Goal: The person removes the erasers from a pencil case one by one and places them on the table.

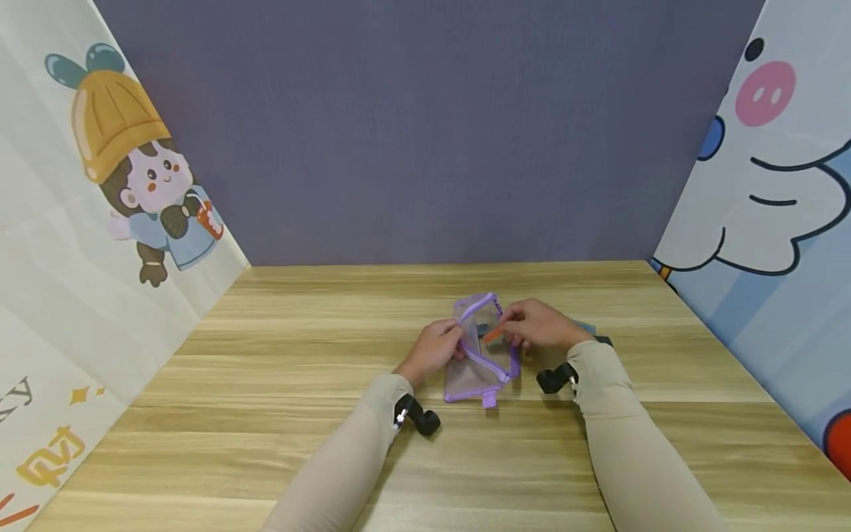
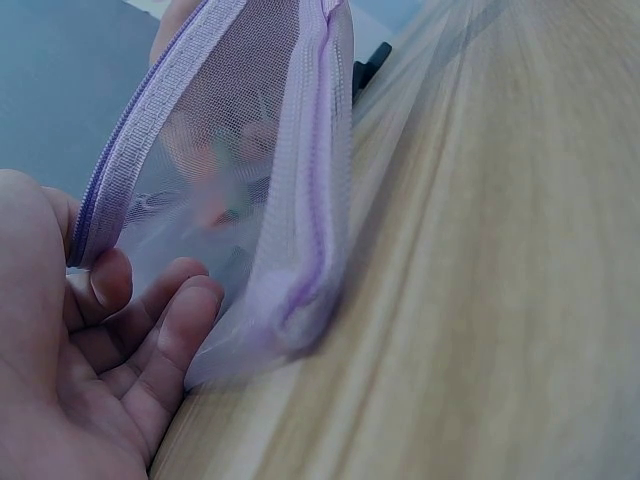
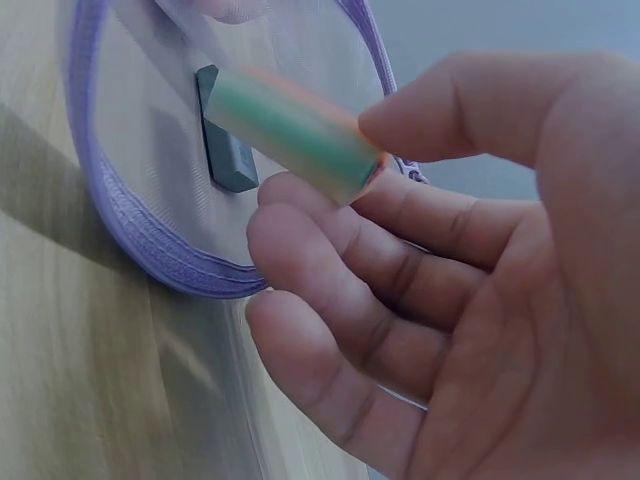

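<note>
A purple-edged mesh zip pouch point(image 1: 468, 380) lies on the wooden table with its mouth spread wide. My left hand point(image 1: 435, 349) pinches the zipper edge point(image 2: 120, 165) on the pouch's left side. Between thumb and fingers, my right hand point(image 1: 537, 325) holds a small orange-and-green bar point(image 3: 290, 130) at one end. The bar's far end points into the pouch mouth, and its orange side point(image 1: 493, 335) faces up in the head view. Inside the pouch rests a dark grey-green block point(image 3: 230, 155). Mesh veils the bar in the left wrist view.
Behind my right wrist a flat teal item point(image 1: 585, 326) shows, mostly hidden by the arm. A purple pull tab point(image 1: 489, 399) sticks out at the pouch's near end. A grey panel point(image 1: 425, 133) closes off the table's back, with printed walls left and right.
</note>
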A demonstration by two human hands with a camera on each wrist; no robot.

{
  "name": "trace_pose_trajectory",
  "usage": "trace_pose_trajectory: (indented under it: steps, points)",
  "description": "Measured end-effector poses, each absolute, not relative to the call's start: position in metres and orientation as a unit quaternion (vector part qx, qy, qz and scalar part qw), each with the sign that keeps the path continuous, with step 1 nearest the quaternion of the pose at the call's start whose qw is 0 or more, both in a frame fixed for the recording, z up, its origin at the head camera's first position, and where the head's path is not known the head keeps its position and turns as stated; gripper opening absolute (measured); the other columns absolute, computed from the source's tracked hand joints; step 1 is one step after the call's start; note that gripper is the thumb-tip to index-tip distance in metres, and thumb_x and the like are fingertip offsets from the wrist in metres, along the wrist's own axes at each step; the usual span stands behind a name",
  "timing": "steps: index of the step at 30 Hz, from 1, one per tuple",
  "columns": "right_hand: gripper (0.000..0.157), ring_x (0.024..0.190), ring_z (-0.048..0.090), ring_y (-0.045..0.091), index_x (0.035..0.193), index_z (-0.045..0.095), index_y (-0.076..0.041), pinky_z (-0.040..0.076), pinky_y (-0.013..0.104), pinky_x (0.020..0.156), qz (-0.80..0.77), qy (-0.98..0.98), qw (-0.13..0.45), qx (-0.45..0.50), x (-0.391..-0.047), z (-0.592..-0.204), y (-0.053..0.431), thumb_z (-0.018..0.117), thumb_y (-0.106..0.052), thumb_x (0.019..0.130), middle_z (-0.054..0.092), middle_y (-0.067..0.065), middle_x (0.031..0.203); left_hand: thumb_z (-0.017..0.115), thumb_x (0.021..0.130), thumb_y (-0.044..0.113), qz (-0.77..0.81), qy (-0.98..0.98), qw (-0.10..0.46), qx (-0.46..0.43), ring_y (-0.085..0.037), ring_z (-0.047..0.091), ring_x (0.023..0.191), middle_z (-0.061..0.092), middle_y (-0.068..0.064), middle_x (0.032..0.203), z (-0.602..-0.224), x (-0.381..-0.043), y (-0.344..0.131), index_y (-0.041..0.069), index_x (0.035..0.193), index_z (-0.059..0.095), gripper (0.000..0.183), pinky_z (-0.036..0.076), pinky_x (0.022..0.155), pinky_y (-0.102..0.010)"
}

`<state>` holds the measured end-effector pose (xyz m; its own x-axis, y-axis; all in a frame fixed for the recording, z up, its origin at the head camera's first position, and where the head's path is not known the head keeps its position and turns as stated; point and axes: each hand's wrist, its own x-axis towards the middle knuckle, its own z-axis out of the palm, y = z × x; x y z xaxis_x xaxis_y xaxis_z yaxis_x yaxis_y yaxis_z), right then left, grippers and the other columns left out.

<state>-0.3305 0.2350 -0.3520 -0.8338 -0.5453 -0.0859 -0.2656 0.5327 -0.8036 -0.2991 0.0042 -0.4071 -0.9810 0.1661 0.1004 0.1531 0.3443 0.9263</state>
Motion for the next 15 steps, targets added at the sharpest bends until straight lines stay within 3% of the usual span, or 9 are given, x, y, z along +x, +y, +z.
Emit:
trace_pose_trajectory:
  steps: [15]
  points:
    - [0.021,0.077,0.065,0.028,0.113,0.062,0.004,0.056,0.043,0.063,-0.426,0.861,0.163,-0.226,-0.3334,-0.3518,0.2368,0.053,-0.011,0.100,0.068,0.017,0.092,0.051,0.098,0.019,0.570,0.816,0.012,0.095,-0.016,0.063,0.064,0.065,-0.006,0.076,-0.4062,-0.2988,0.0026,0.004,0.081,0.063,0.026,0.053,0.062,-0.028]
